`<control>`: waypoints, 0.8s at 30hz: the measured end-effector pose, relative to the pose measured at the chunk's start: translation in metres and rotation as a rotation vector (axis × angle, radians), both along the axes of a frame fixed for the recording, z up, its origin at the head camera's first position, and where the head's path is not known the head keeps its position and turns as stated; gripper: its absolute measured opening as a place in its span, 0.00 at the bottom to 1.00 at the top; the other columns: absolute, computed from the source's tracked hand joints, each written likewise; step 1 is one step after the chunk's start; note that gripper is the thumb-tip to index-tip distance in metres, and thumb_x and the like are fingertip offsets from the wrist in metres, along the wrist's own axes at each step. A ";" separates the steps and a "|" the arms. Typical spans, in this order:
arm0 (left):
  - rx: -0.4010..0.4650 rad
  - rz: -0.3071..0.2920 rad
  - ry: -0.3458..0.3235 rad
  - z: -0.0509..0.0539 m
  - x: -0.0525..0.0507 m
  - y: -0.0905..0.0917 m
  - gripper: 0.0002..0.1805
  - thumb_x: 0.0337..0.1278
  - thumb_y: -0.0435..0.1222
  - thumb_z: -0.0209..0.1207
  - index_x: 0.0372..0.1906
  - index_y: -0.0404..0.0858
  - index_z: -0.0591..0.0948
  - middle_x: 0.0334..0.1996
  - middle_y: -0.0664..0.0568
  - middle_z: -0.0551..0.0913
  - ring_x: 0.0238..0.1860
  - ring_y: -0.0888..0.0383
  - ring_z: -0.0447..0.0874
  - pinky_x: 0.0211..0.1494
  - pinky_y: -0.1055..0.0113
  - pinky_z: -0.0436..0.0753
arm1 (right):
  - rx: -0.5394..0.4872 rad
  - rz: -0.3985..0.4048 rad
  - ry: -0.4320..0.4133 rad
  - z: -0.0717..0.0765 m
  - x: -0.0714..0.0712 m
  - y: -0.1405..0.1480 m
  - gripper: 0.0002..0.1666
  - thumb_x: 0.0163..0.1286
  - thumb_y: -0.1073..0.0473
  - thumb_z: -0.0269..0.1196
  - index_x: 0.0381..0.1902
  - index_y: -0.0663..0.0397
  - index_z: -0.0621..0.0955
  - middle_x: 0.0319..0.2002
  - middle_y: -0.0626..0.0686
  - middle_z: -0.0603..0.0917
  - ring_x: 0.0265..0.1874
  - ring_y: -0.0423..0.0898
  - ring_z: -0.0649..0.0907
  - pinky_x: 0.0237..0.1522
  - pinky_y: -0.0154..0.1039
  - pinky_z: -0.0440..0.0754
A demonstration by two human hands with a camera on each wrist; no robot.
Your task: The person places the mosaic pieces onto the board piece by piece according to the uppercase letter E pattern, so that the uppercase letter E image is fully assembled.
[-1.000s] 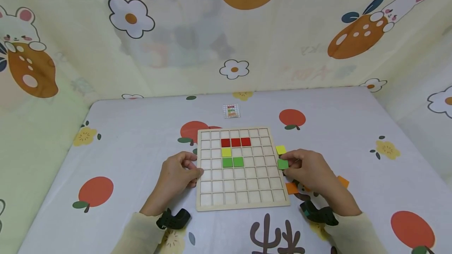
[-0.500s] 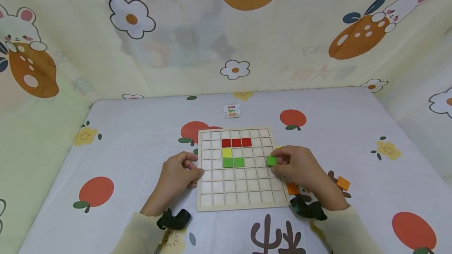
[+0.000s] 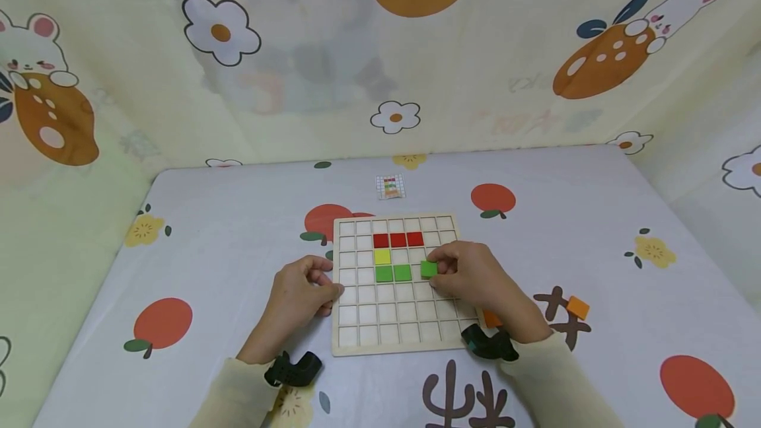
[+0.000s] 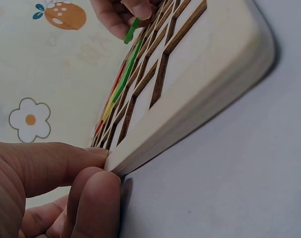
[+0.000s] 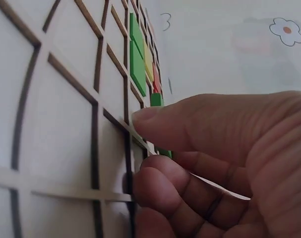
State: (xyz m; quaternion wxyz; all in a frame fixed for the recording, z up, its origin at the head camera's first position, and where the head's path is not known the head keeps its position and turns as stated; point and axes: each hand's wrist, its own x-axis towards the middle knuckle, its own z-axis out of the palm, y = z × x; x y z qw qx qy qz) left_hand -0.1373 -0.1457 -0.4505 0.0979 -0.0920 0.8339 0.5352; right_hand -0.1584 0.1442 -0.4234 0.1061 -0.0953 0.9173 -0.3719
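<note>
A wooden grid board point(image 3: 440, 330) lies flat on the table. Three red tiles point(image 3: 398, 240) form a row in it, with one yellow tile point(image 3: 382, 257) below and two green tiles point(image 3: 402, 273) side by side below that. At the board's left edge, my left hand point(image 3: 302, 288) grips the rim between thumb and fingers, seen closely in the left wrist view. Above the cells just right of the two green tiles, my right hand point(image 3: 475, 277) pinches another green tile point(image 3: 429, 269). In the right wrist view my thumb and fingers partly hide this tile.
A small printed card point(image 3: 390, 187) with a coloured grid pattern lies behind the board. One orange tile point(image 3: 578, 308) rests on the cloth at the right; another orange tile point(image 3: 491, 318) shows beside the board, partly covered by my right wrist. A patterned curtain point(image 3: 285, 111) hangs behind the table.
My right hand has carried the green tile leftward from beyond the board's right edge to over its cells. The left hand stays at the left rim.
</note>
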 end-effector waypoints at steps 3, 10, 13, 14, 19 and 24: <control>-0.006 0.000 0.000 0.000 0.000 0.001 0.19 0.54 0.27 0.74 0.51 0.34 0.82 0.28 0.47 0.80 0.18 0.58 0.80 0.25 0.68 0.85 | 0.012 0.002 0.009 -0.002 0.000 -0.002 0.16 0.60 0.67 0.73 0.47 0.59 0.88 0.30 0.50 0.80 0.34 0.47 0.77 0.34 0.37 0.77; -0.009 -0.007 -0.001 0.002 0.001 0.000 0.19 0.54 0.27 0.74 0.51 0.34 0.82 0.29 0.47 0.80 0.18 0.57 0.80 0.25 0.69 0.85 | 0.029 -0.011 0.000 -0.005 0.000 -0.006 0.16 0.61 0.67 0.74 0.48 0.58 0.88 0.31 0.50 0.79 0.34 0.47 0.77 0.34 0.36 0.77; -0.008 -0.009 0.004 0.003 0.001 0.000 0.19 0.54 0.28 0.74 0.51 0.34 0.82 0.28 0.47 0.80 0.18 0.58 0.80 0.25 0.69 0.85 | 0.036 -0.012 0.003 -0.006 0.000 -0.007 0.16 0.62 0.67 0.73 0.49 0.57 0.88 0.31 0.50 0.79 0.34 0.47 0.77 0.34 0.37 0.77; -0.008 -0.013 0.011 0.003 0.001 0.000 0.19 0.54 0.27 0.73 0.51 0.34 0.82 0.28 0.47 0.80 0.18 0.58 0.80 0.25 0.69 0.85 | 0.038 -0.014 0.004 -0.006 0.000 -0.007 0.16 0.62 0.67 0.73 0.49 0.57 0.88 0.31 0.50 0.79 0.34 0.47 0.77 0.34 0.37 0.76; -0.013 -0.013 0.010 0.002 0.001 0.000 0.19 0.54 0.27 0.74 0.51 0.34 0.82 0.28 0.47 0.80 0.18 0.58 0.80 0.25 0.69 0.85 | 0.036 0.002 0.023 -0.008 0.001 -0.008 0.16 0.62 0.67 0.72 0.50 0.58 0.88 0.31 0.50 0.78 0.33 0.46 0.76 0.33 0.38 0.75; -0.007 -0.001 -0.007 0.002 0.001 0.001 0.20 0.54 0.27 0.74 0.51 0.34 0.82 0.29 0.47 0.80 0.18 0.58 0.80 0.26 0.68 0.86 | 0.040 0.011 0.036 -0.009 0.003 -0.007 0.16 0.62 0.67 0.71 0.50 0.57 0.88 0.31 0.49 0.78 0.32 0.45 0.76 0.34 0.38 0.74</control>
